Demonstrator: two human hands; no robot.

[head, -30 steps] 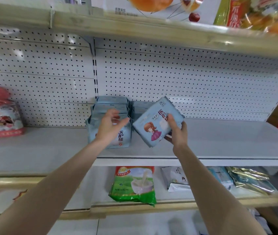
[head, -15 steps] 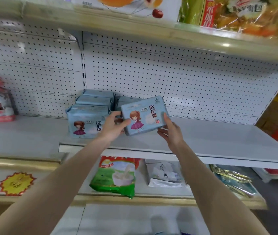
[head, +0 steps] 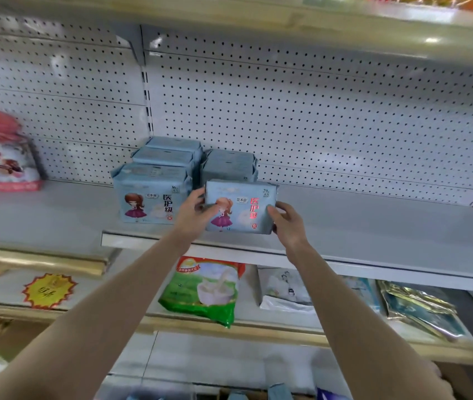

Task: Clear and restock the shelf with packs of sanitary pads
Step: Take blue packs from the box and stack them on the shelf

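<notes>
Head view: The left hand (head: pixel 192 215) grips the left edge of a blue pad pack (head: pixel 241 206), fingers curled round it. The right hand (head: pixel 287 223) pinches the pack's lower right corner, thumb on the printed face. The pack stands upright between both hands, low over the white shelf (head: pixel 374 226); contact with the shelf cannot be confirmed. A row of matching packs (head: pixel 151 194) stands just left of the left hand. Two further packs (head: pixel 229 166) stand directly behind the held pack. A green bag (head: pixel 203 293) lies on the shelf below the hands.
</notes>
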